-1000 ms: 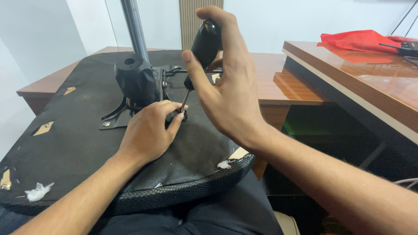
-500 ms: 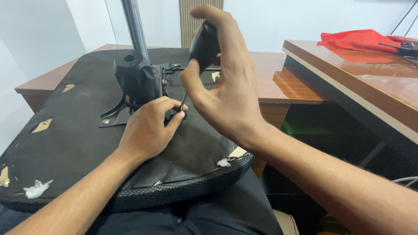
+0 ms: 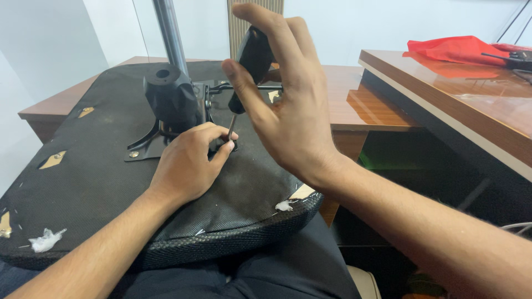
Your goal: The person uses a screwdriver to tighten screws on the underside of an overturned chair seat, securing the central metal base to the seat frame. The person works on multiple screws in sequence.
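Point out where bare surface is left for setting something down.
Free: the wooden desk between the upturned chair seat and the red cloth; the seat's near-left fabric. Crowded: around the black mount, where left hand and right hand work the screwdriver.

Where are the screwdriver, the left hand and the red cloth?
screwdriver (image 3: 254,55), head view, on its black handle.
left hand (image 3: 188,160), head view, on its back.
red cloth (image 3: 451,49), head view, on its middle fold.

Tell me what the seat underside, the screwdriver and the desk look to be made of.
Seat underside: thin black non-woven fabric, matte, stapled, with pale board showing through tears. Screwdriver in the right hand: black handle, probably plastic or rubber; thin shaft, likely metal. Desk: reddish-brown wood or laminate, glossy enough to mirror the red cloth.
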